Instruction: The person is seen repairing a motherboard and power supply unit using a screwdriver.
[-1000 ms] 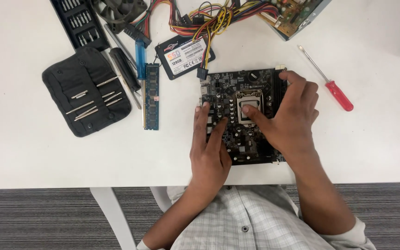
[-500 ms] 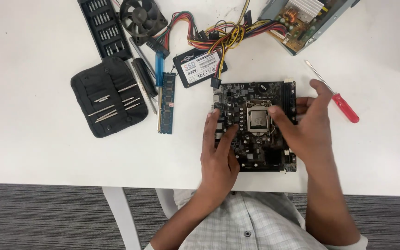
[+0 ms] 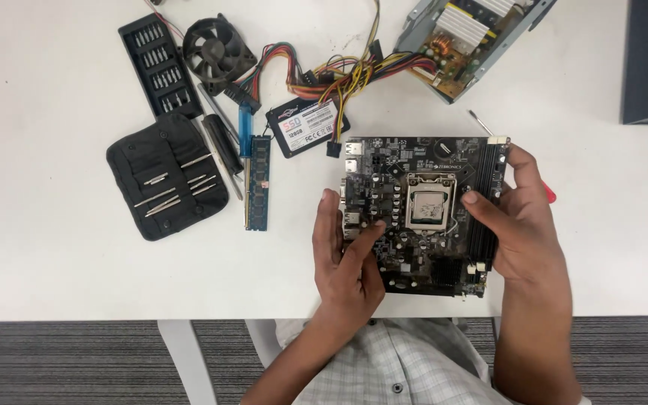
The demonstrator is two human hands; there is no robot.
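The left hand [image 3: 346, 259] is resting on the near left edge of the black motherboard [image 3: 421, 214], its fingers loosely spread and grasping nothing, the thumb pressing down beside the port block. The right hand [image 3: 519, 225] is gripping the board's right edge, fingers wrapping behind the memory slots and the thumb lying on top, just right of the processor socket [image 3: 429, 204]. The board is lying flat on the white table [image 3: 54, 285], near its front edge. Judging from this, the processor is already sitting in the socket with its metal top bare, while no cooler is covering it and the memory slots are standing empty. Left of the fingers, a memory stick [image 3: 258, 184] and an open tool pouch [image 3: 165, 176] are lying apart from the board. Beyond the fingertips, a solid-state drive [image 3: 307, 126], a fan [image 3: 217, 49] and a power supply [image 3: 463, 37] with loose cables are waiting unconnected.
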